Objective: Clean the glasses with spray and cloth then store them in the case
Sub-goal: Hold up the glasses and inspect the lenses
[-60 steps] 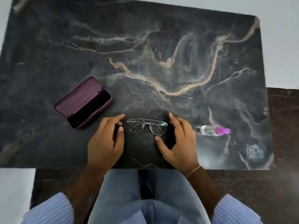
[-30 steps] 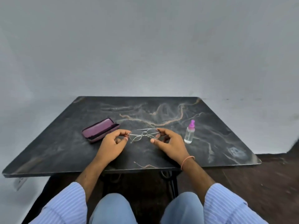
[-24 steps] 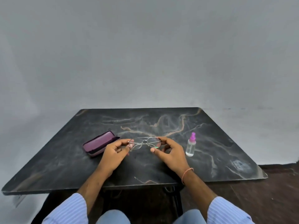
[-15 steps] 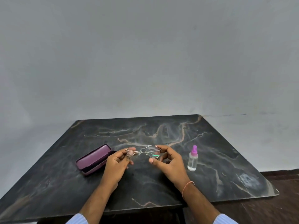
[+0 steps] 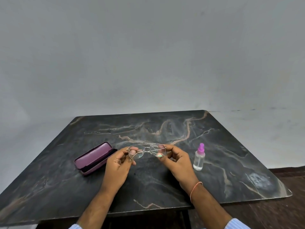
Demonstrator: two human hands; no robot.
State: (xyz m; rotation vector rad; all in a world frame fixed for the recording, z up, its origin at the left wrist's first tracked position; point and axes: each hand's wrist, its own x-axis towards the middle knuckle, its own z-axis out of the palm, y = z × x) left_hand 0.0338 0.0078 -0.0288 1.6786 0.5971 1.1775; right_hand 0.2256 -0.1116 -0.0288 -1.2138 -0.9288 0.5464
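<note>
Your left hand [image 5: 118,164] and right hand [image 5: 177,161] each pinch one end of the wire-framed glasses [image 5: 146,150], held above the near middle of the table [image 5: 165,187]. Keep your fingertips on the rims, off the lenses. The frame's long axis runs left to right, lenses facing you. The spray bottle [image 5: 199,157] stands right; the open purple case [image 5: 94,158] lies left.

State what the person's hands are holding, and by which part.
Both the left hand and right hand hold the glasses, pinched at the frame's outer ends.
</note>
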